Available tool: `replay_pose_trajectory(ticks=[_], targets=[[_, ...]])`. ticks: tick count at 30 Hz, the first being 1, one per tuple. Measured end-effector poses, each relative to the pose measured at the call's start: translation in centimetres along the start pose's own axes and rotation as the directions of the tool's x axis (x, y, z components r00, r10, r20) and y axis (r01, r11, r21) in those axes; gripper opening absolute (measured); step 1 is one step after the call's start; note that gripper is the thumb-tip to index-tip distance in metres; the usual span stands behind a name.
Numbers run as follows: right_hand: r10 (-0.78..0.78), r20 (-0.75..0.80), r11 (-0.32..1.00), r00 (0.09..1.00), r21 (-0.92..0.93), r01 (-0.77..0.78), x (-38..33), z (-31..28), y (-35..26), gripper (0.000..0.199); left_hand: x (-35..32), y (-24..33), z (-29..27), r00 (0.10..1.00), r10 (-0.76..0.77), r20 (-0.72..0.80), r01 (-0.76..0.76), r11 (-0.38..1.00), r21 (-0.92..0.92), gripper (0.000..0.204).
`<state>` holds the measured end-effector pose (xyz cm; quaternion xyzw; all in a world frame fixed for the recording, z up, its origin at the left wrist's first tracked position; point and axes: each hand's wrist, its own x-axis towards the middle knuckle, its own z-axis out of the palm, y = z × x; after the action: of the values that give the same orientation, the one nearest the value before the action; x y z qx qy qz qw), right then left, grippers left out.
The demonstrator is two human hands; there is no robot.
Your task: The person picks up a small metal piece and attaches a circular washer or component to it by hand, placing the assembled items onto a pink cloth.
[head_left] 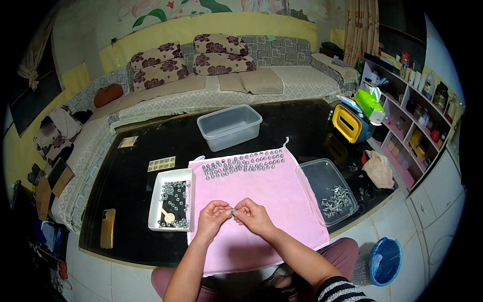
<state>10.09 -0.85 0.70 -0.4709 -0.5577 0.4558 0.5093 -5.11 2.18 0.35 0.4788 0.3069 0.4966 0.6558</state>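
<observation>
My left hand and my right hand meet above a pink cloth, fingertips pinched together. Between them is a small shiny piece, too small to name and mostly hidden by the fingers. Several rows of small silvery dome-shaped pieces stand along the far part of the cloth. To the left, a white box holds loose clear round pieces and a pale scoop. On the right, a clear plastic lid carries a heap of small silvery metal parts.
An open translucent bin stands beyond the cloth on the black table. A phone and a small card lie left. A yellow-and-blue tissue box and a beige cloth are right; a blue bucket is on the floor.
</observation>
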Motion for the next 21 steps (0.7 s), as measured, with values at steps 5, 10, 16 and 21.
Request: replay_pose_trajectory(ticks=[5,10,16,21], targets=[[0.12,0.12,0.993,0.986,-0.026,-0.117,0.2,-0.6,0.3,0.018,0.1,-0.3,-0.3,1.0,-0.017,0.022,0.017,1.0,0.002,0.018],[-0.123,-0.004,0.968,0.992,-0.223,0.119,-0.3,-0.5,-0.9,0.016,0.1,-0.2,-0.3,1.0,-0.008,0.009,0.008,1.0,-0.008,0.018],[-0.071,0.014,0.986,0.997,-0.151,0.072,-0.1,-0.5,-0.1,0.015,0.0,-0.2,-0.1,0.998,-0.053,0.04,0.053,0.999,0.011,0.019],[-0.202,-0.027,0.967,0.979,-0.165,0.195,-0.2,-0.1,0.1,0.014,0.1,-0.1,-0.2,0.999,-0.044,0.009,0.045,0.998,-0.033,0.02]])
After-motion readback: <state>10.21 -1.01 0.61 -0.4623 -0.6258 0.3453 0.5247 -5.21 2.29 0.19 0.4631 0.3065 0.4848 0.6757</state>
